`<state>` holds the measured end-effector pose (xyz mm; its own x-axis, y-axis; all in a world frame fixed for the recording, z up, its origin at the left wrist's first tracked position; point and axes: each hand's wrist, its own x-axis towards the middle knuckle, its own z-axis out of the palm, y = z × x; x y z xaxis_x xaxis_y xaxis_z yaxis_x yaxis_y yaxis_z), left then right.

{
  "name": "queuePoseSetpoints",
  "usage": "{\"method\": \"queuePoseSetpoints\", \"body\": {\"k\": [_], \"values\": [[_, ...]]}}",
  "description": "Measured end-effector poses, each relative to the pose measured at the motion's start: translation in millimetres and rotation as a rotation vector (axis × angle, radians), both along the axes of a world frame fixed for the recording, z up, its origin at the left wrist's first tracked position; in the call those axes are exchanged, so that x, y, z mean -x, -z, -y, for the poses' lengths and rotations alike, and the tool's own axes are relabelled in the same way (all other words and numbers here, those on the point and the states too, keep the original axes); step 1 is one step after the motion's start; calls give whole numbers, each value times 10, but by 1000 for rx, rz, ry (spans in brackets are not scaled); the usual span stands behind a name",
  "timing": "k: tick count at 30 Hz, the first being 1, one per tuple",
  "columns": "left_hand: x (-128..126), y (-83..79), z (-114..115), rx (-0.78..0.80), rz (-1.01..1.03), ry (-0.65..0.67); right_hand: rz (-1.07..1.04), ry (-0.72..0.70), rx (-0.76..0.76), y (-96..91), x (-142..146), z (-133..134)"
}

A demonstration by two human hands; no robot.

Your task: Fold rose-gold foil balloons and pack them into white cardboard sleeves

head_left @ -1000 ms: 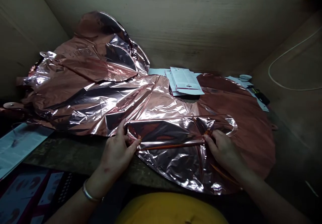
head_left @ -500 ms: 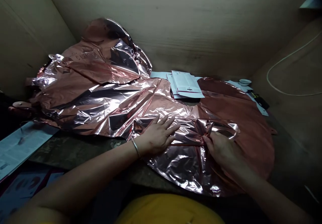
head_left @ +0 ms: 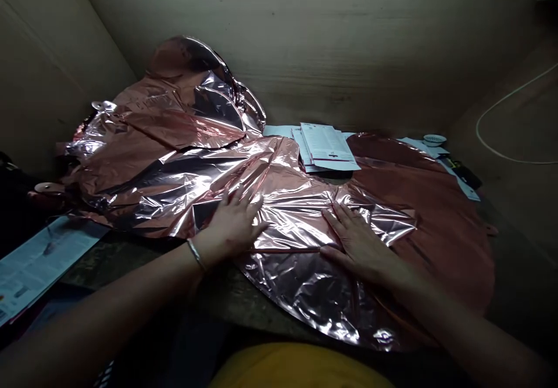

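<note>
Flat, shiny rose-gold foil balloons (head_left: 418, 190) are spread across the table, with a folded strip (head_left: 292, 225) lying on the front one. My left hand (head_left: 231, 225), wearing a bangle at the wrist, rests palm down on the left part of this strip, fingers spread. Towards the strip's right end, my right hand (head_left: 360, 245) lies flat on the foil with its fingers stretched out. Neither hand grips anything. More crumpled foil (head_left: 174, 115) is heaped to the left, reaching up to the wall.
Behind the foil lies a stack of printed cards (head_left: 329, 147). Printed sheets (head_left: 47, 260) stick out at the left table edge. A small white bowl (head_left: 435, 139) and a dark object (head_left: 466, 173) are at the back right. A cable (head_left: 483, 138) hangs along the right wall.
My right hand has let go of the pinched foil and now lies flat on it. My left hand has slid to the left. The folded strip looks smoother between them.
</note>
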<state>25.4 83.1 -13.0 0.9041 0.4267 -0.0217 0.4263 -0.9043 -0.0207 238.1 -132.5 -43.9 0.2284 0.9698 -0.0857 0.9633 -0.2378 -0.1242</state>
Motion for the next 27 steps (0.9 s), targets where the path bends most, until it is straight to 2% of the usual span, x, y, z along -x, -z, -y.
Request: {"method": "queuePoseSetpoints", "body": {"k": [2, 3, 5, 7, 9, 12, 15, 21, 24, 27], "values": [[98, -160, -94, -120, 93, -94, -8, 14, 11, -36, 12, 8], [132, -233, -100, -143, 144, -52, -10, 22, 13, -51, 20, 9], [172, -329, -37, -93, 168, 188, -18, 31, 26, -74, 36, 2], [178, -336, 83, 11, 68, 439, -27, 40, 54, -87, 44, -11], [163, -275, 200, 46, -38, 533, -30, 49, 76, -90, 41, -21], [142, -175, 296, -33, -108, 579, -30, 53, 74, -80, 21, -14], [138, -160, 325, -108, -157, 605, -31, 42, 46, -65, -4, 15], [19, -196, 450, -49, 0, 590, -25, 21, 40, -43, -46, 28], [-137, -135, 521, -50, -29, 602, -18, 24, 32, -42, -60, 6], [-287, -97, 590, -66, -79, 539, 10, 47, -18, -101, 12, 24]]}}
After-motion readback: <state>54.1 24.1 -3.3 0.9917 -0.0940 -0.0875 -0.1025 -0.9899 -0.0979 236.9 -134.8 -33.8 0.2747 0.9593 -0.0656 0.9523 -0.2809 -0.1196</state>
